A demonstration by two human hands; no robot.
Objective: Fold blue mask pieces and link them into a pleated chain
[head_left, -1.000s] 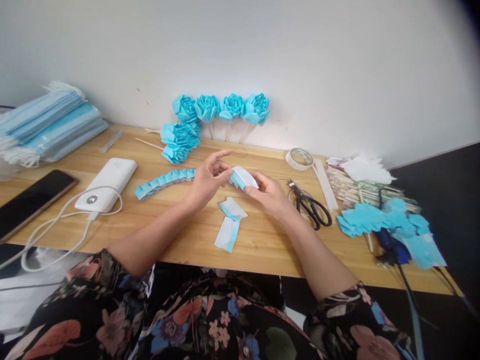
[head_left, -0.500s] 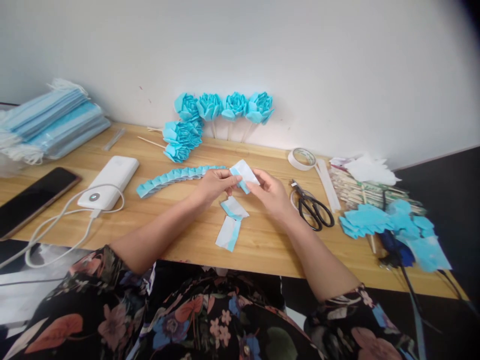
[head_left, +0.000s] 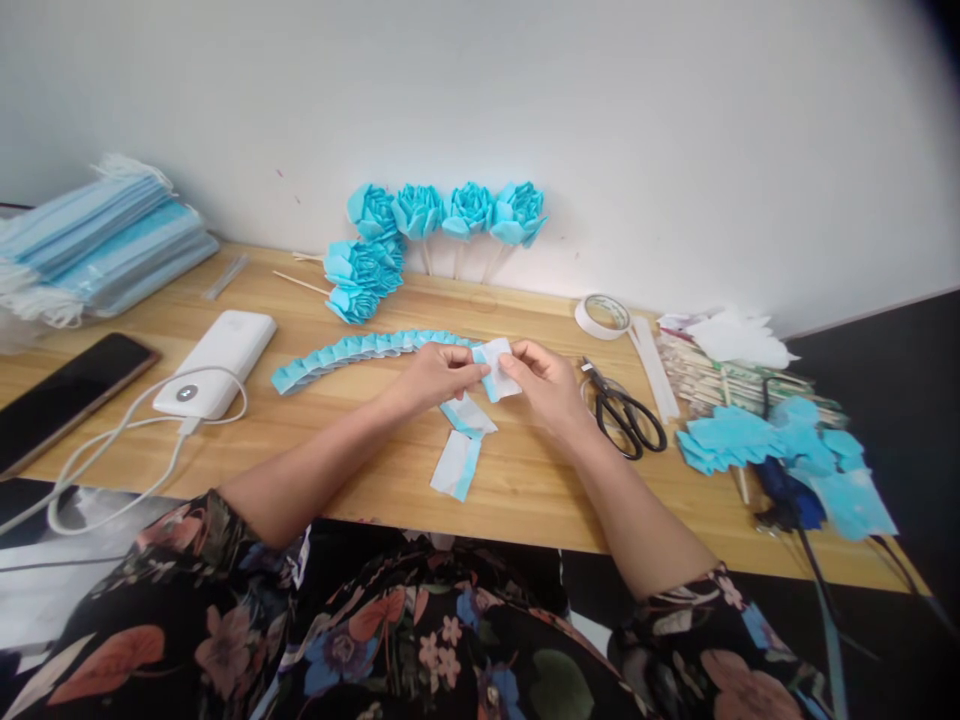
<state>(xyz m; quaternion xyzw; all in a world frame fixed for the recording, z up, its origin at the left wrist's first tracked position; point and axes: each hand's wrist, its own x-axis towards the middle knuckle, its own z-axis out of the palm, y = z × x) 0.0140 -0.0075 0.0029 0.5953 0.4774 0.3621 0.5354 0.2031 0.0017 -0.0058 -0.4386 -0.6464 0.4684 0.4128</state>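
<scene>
Over the middle of the table, my left hand [head_left: 444,377] pinches the left edge of a small white-and-blue fabric piece [head_left: 495,378]. The thumb and fingers of my right hand [head_left: 546,384] close on its right side. Behind my left hand lies a curved strip of folded blue pieces [head_left: 352,350]; whether it joins the held piece is hidden by the fingers. Two loose pieces rest below my hands, an upper fabric piece [head_left: 471,414] partly covered by my left hand and a lower fabric piece [head_left: 455,465] lying flat.
Blue fabric flowers [head_left: 471,210] on sticks stand along the wall. Black-handled scissors [head_left: 628,418], a tape roll [head_left: 602,316], a heap of sticks [head_left: 705,370] and blue scraps [head_left: 731,437] lie rightward. Leftward are stacked face masks [head_left: 112,245], a cabled power bank [head_left: 217,365] and a phone [head_left: 71,400].
The held fabric piece has turned to lie more level and shifted slightly right and down. My right fingers have moved onto its upper right side.
</scene>
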